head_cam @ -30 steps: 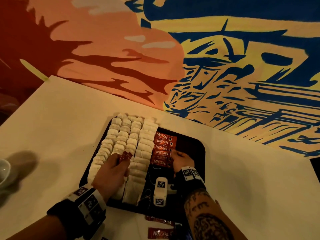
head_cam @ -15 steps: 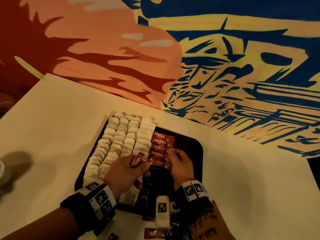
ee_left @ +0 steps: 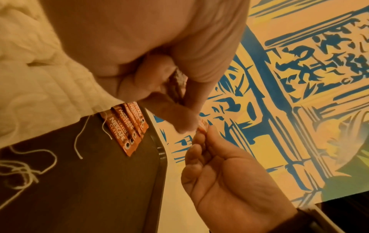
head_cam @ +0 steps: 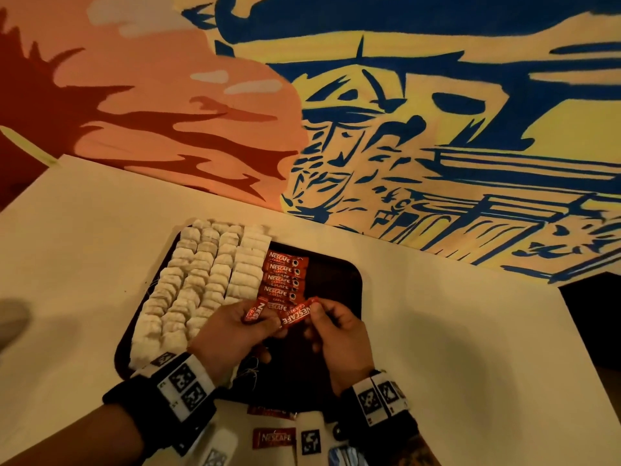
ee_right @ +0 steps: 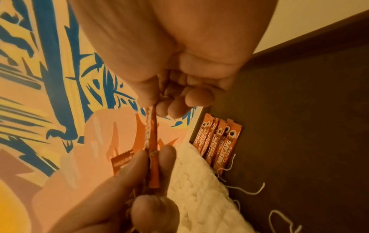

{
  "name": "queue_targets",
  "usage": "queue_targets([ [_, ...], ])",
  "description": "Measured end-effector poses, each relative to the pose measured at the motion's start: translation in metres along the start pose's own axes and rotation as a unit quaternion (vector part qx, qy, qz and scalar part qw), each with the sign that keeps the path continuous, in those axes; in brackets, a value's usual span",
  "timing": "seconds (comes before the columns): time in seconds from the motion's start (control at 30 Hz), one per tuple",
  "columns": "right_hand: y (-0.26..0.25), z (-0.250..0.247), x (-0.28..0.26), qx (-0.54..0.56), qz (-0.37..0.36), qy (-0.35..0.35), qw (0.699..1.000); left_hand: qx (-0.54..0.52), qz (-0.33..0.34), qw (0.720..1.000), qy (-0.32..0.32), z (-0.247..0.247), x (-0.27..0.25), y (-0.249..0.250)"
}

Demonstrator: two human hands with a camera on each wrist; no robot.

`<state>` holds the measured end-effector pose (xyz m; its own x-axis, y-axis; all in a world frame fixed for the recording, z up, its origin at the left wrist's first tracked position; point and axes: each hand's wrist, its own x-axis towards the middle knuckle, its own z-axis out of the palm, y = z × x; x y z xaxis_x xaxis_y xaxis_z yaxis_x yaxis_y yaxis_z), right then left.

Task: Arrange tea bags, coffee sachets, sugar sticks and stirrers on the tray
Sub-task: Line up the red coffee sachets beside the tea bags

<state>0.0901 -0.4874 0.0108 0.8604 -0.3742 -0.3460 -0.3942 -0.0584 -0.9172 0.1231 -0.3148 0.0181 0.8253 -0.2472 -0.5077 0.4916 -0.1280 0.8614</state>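
Right hand [head_cam: 339, 334] lifted off tray [head_cam: 349, 280], now pinching coffee sachet [head_cam: 297, 314] end; left hand [head_cam: 232, 334] grip clamped on other end.

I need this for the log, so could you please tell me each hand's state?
Left hand: pinching coffee sachets.
Right hand: pinching one sachet's other end.

Your left hand [head_cam: 232, 327] and right hand [head_cam: 339, 334] are raised side by side in front of you, forearms reaching forward, a marker-printed band on each wrist. Both hands have their fingers curled: the left pinches between thumb and forefinger, and the right pinches with its thumb against the fingertips [ee_right: 161, 108]. The two sets of fingertips almost meet.
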Motion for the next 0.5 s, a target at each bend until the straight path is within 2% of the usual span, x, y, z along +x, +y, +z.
queue_targets([
  [0.07, 0.002, -0.007, 0.000, -0.029, -0.040, 0.004, 0.999, 0.053, -0.009, 0.998, -0.035, 0.007, -0.001, -0.002],
  [0.13, 0.002, -0.012, -0.001, -0.095, -0.073, -0.033, 0.992, 0.097, 0.004, 0.994, -0.048, 0.012, -0.003, -0.004],
  [0.2, 0.004, -0.013, -0.005, -0.138, -0.088, -0.083, 0.983, 0.117, 0.031, 0.991, -0.054, 0.017, -0.004, -0.006],
  [0.27, 0.009, -0.013, -0.010, -0.142, -0.088, -0.096, 0.981, 0.121, 0.041, 0.990, -0.053, 0.020, -0.004, -0.007],
  [0.33, 0.017, -0.013, -0.013, -0.127, -0.070, -0.092, 0.985, 0.088, 0.032, 0.995, -0.016, 0.021, -0.003, -0.008],
  [0.43, 0.029, -0.005, -0.020, -0.160, -0.021, -0.115, 0.980, -0.012, -0.004, 0.998, 0.056, 0.021, 0.004, -0.015],
  [0.5, 0.034, 0.006, -0.026, -0.123, 0.019, -0.107, 0.986, -0.050, -0.032, 0.996, 0.070, 0.019, 0.006, -0.017],
])
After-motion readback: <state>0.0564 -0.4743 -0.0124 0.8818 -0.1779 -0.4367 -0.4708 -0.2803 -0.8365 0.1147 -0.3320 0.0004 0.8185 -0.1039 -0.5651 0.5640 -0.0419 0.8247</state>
